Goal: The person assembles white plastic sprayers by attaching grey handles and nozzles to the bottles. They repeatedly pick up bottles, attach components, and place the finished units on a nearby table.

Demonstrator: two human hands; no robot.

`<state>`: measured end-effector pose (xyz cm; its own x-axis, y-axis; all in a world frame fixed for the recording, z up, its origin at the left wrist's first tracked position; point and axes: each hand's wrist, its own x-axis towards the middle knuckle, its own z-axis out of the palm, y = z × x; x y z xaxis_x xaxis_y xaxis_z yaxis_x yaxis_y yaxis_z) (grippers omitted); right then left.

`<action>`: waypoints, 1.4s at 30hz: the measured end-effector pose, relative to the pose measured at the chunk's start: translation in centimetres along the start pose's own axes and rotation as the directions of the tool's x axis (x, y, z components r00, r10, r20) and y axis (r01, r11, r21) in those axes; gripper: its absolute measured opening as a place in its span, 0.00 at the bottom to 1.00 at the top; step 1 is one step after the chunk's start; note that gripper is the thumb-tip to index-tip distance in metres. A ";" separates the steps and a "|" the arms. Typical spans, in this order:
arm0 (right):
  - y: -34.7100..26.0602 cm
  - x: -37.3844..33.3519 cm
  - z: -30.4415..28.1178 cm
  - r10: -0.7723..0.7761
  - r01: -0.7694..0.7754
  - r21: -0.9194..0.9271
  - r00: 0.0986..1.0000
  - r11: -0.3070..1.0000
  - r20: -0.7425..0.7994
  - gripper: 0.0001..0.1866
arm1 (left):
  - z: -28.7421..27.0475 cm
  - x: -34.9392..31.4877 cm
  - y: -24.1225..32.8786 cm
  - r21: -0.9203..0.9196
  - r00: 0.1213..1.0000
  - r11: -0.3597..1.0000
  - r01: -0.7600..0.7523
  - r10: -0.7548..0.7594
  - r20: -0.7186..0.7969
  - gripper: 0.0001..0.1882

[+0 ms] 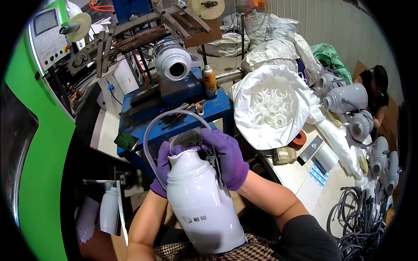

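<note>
A glossy pale grey thermos jug body point(202, 204) rests against my lap, tilted, its spouted neck pointing away from me. A grey curved carrying handle point(170, 114) arches over its top. My left hand point(162, 167), in a purple glove, grips the jug at the left of the neck, beside one end of the carrying handle. Also gloved in purple, my right hand point(227, 158) is closed around the right side near the neck, by the other end of the carrying handle and a dark side part. The fingertips of both hands are partly hidden behind the jug.
Ahead stands a blue workbench point(213, 108) with a spray can point(209, 81), hand tools and a machine holding another jug body point(173, 61). A white sack of plastic rings point(270, 108) is at right, near several jugs and black handles point(355, 217). A person point(376, 87) sits far right.
</note>
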<state>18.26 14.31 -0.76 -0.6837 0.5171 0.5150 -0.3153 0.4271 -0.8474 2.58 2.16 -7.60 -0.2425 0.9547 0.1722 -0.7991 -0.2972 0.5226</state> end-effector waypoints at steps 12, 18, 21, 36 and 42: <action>1.7 -7.6 -3.6 -0.789 0.872 -0.126 0.483 0.473 0.379 0.18 | 1.5 2.9 -3.9 0.075 0.942 0.996 0.057 -0.079 0.327 0.33; 1.6 -3.1 -2.9 -0.013 0.022 0.185 0.998 0.982 -0.054 0.21 | -0.6 2.5 -3.5 0.243 0.991 0.970 -0.011 -0.023 0.135 0.28; 2.4 -1.7 -3.1 0.234 -0.312 0.425 0.945 0.850 0.227 0.21 | -1.5 2.8 -2.0 0.954 0.960 0.140 -0.267 0.126 0.250 0.18; 5.4 0.2 -4.6 0.206 -0.448 0.703 0.890 0.552 0.406 0.10 | -2.3 2.8 -3.7 0.971 0.962 0.033 -0.237 0.148 0.229 0.21; 6.4 -2.9 -6.1 -0.197 0.176 0.147 0.969 0.973 0.147 0.26 | -8.8 4.2 -7.1 0.816 0.979 0.544 -0.197 0.152 0.135 0.21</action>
<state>22.24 20.12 -6.92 -0.6975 0.3076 0.6471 -0.5236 0.3977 -0.7534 2.39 8.40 -17.89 -0.2848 0.8880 0.3610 0.0617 -0.3588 0.9314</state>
